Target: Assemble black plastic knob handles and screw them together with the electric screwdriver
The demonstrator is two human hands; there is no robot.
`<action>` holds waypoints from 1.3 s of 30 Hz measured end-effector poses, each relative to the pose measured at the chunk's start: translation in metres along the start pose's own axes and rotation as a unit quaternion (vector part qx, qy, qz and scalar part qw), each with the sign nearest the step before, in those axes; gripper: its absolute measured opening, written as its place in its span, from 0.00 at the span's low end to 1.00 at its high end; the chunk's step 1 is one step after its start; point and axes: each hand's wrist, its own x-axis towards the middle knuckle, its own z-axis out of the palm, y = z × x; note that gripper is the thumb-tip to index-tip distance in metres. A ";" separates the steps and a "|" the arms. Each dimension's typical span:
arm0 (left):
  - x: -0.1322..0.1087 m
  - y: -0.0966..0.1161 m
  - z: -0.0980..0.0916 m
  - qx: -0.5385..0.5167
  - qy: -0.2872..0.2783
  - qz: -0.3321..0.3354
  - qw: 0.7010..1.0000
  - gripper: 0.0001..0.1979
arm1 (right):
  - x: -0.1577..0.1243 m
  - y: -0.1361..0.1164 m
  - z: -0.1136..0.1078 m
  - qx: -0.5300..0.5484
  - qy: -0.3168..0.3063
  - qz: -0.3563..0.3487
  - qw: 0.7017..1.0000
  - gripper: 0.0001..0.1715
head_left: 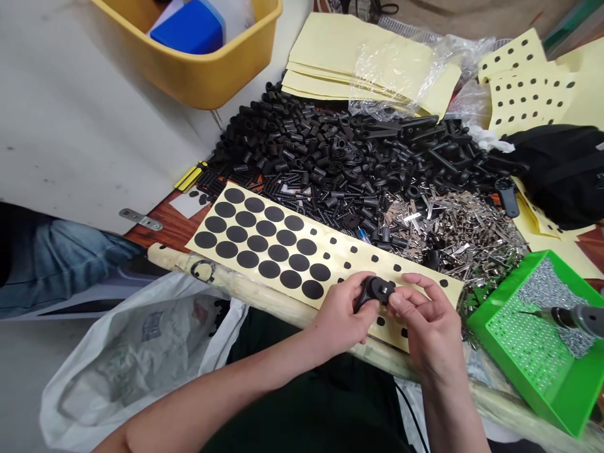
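A round black plastic part is gripped between thumb and fingers of my left hand. My right hand pinches at the right side of this part, its thumb and index finger closed there; anything small between those fingertips is too hidden to tell. Both hands are above a yellow sheet that carries rows of large black round stickers on its left and small black dots on its right. Beyond the sheet lies a heap of black plastic parts, with a pile of small metal pieces to its right.
At the right stands a green tray of small screws, with a screwdriver tool over it. A yellow bin is at the upper left. Yellow sheets and plastic wrap lie at the back; a white bag hangs at the lower left.
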 end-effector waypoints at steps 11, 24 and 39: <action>-0.001 0.000 0.001 0.011 0.008 -0.003 1.000 0.19 | -0.001 0.002 -0.001 0.009 -0.002 0.001 1.000 0.23; 0.000 -0.005 0.000 0.015 0.002 0.032 0.999 0.15 | 0.000 0.004 0.000 0.012 0.000 0.002 1.000 0.24; -0.001 -0.003 0.000 0.047 0.009 0.044 0.998 0.16 | -0.002 0.002 0.005 0.016 0.010 -0.004 1.000 0.23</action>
